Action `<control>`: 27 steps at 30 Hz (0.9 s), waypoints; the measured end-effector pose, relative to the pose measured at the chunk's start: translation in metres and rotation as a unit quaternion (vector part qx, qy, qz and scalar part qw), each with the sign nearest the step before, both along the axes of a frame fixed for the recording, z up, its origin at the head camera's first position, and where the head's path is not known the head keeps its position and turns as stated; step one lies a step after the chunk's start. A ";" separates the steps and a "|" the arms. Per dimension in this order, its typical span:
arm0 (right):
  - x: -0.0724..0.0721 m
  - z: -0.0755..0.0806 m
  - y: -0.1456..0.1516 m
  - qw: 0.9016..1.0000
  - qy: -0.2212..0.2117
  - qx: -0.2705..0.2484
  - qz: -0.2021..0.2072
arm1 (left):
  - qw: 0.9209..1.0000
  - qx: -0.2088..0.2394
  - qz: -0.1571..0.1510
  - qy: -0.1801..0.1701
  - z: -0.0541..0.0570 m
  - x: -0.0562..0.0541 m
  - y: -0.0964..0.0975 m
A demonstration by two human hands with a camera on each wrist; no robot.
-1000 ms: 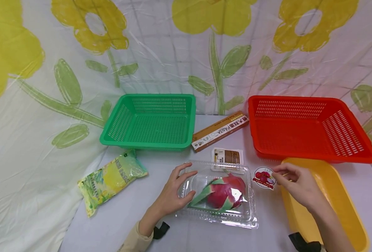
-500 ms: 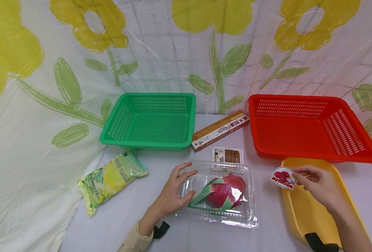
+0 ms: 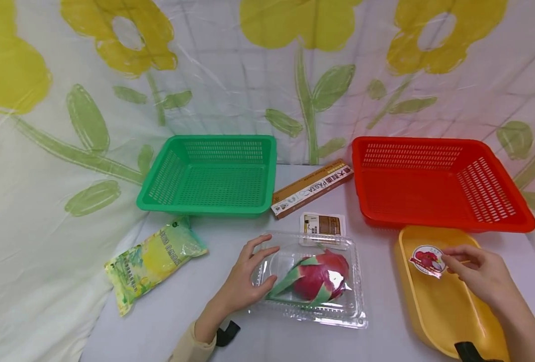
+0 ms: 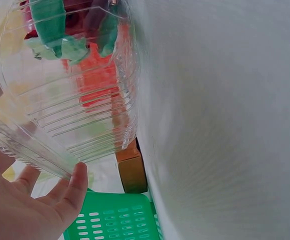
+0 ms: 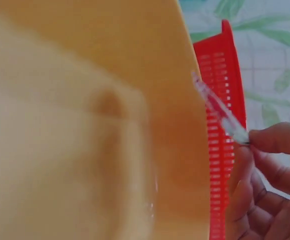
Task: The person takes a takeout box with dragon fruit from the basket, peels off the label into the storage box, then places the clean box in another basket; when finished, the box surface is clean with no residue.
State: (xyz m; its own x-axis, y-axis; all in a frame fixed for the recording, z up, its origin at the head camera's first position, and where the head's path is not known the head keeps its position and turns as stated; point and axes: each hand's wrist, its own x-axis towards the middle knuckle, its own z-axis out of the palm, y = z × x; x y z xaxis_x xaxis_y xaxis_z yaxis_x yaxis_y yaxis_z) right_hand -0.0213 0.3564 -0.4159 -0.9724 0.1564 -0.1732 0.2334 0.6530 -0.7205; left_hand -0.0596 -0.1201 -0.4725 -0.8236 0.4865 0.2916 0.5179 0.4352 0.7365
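Note:
A clear plastic clamshell container (image 3: 353, 306) with a red-and-green dragon fruit (image 3: 317, 279) inside sits on the table. My left hand (image 3: 245, 281) rests at its left side, fingers spread and slightly bent; in the left wrist view, fingertips (image 4: 79, 172) touch the container's rim. Between thumb and forefinger my right hand (image 3: 480, 274) pinches a round white sticker (image 3: 428, 260) printed with red fruit. It holds the sticker above the yellow tray (image 3: 453, 317). The right wrist view shows the sticker edge-on and blurred.
Behind are a green basket (image 3: 224, 208) and a red basket (image 3: 448, 223). A pasta box (image 3: 313, 188) lies between them, with a small brown-and-white packet (image 3: 323, 223) in front, partly behind the container. A yellow-green bag (image 3: 154, 264) lies at left.
My right hand has carried the sticker rightwards, from beside the container to over the yellow tray. The left hand stays at the container. The head view has shifted slightly.

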 end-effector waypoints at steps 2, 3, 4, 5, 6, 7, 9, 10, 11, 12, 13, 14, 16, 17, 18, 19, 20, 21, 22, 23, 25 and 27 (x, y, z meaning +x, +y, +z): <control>0.001 0.000 0.003 1.000 -0.007 0.015 0.004 | 1.000 0.001 -0.001 0.003 -0.001 -0.001 0.000; 0.001 0.000 0.004 1.000 -0.006 0.023 0.008 | 1.000 0.001 -0.001 0.004 -0.001 -0.001 0.001; 0.000 0.001 0.005 0.999 -0.005 0.033 0.011 | 1.000 0.002 -0.001 0.004 -0.001 -0.001 0.001; 0.000 0.001 0.006 0.999 0.000 0.044 0.016 | 1.000 0.002 -0.001 0.004 -0.001 -0.001 0.001; 0.000 0.001 0.007 0.998 0.006 0.055 0.021 | 1.000 0.003 -0.001 0.004 -0.001 -0.001 0.001; 0.000 0.001 0.008 0.998 0.014 0.063 0.027 | 1.000 0.003 0.000 0.004 -0.001 -0.001 0.000; -0.002 0.001 0.009 0.996 0.028 0.076 0.038 | 1.000 0.003 0.000 0.003 0.000 -0.001 0.000; -0.003 0.002 0.010 0.995 0.031 0.084 0.045 | 1.000 0.003 0.000 0.002 0.000 -0.001 0.000; -0.004 0.002 0.011 0.994 0.029 0.089 0.053 | 1.000 0.003 0.001 0.001 0.000 -0.001 0.000; -0.006 0.002 0.012 0.993 0.026 0.093 0.061 | 1.000 0.002 0.001 0.001 0.000 -0.001 0.000; -0.008 0.002 0.013 0.993 0.020 0.096 0.070 | 1.000 0.002 0.001 0.000 0.000 -0.001 0.000; -0.010 0.002 0.013 0.992 0.015 0.102 0.078 | 1.000 0.001 0.001 0.000 0.000 -0.001 0.000; -0.015 0.002 0.014 0.990 0.006 0.107 0.095 | 1.000 0.001 0.001 -0.001 0.000 -0.001 0.000; -0.018 0.002 0.014 0.989 0.002 0.108 0.102 | 1.000 0.000 0.001 0.000 0.000 -0.001 0.000; -0.020 0.002 0.014 0.988 0.000 0.109 0.109 | 1.000 0.000 0.002 0.000 0.000 -0.001 0.000; -0.022 0.001 0.013 0.987 -0.003 0.110 0.116 | 1.000 0.001 0.002 0.001 0.000 -0.001 0.000; -0.025 0.000 0.013 0.986 -0.006 0.110 0.122 | 1.000 0.001 0.002 0.001 0.000 -0.001 0.000; -0.027 0.000 0.013 0.986 -0.013 0.108 0.127 | 1.000 0.001 0.002 0.001 0.000 -0.001 0.000; -0.029 -0.001 0.012 0.985 -0.019 0.108 0.131 | 1.000 0.001 0.001 0.002 0.000 -0.001 0.000; -0.031 -0.002 0.012 0.985 -0.026 0.107 0.135 | 1.000 0.001 0.001 0.002 0.000 -0.001 0.000; -0.035 -0.004 0.011 0.984 -0.042 0.105 0.140 | 1.000 0.001 0.000 0.002 0.000 -0.001 0.000; -0.037 -0.006 0.011 0.983 -0.052 0.105 0.142 | 1.000 -0.001 0.000 0.002 0.000 0.000 0.000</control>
State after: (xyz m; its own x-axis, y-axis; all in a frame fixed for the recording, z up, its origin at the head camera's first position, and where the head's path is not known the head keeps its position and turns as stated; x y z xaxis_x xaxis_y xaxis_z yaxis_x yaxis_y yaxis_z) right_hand -0.0588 0.3673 -0.4223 -0.9606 -0.0761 -0.2672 0.0854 0.8343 -0.5447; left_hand -0.0599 -0.1197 -0.4721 -0.8228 0.4866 0.2936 0.5202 0.4366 0.7340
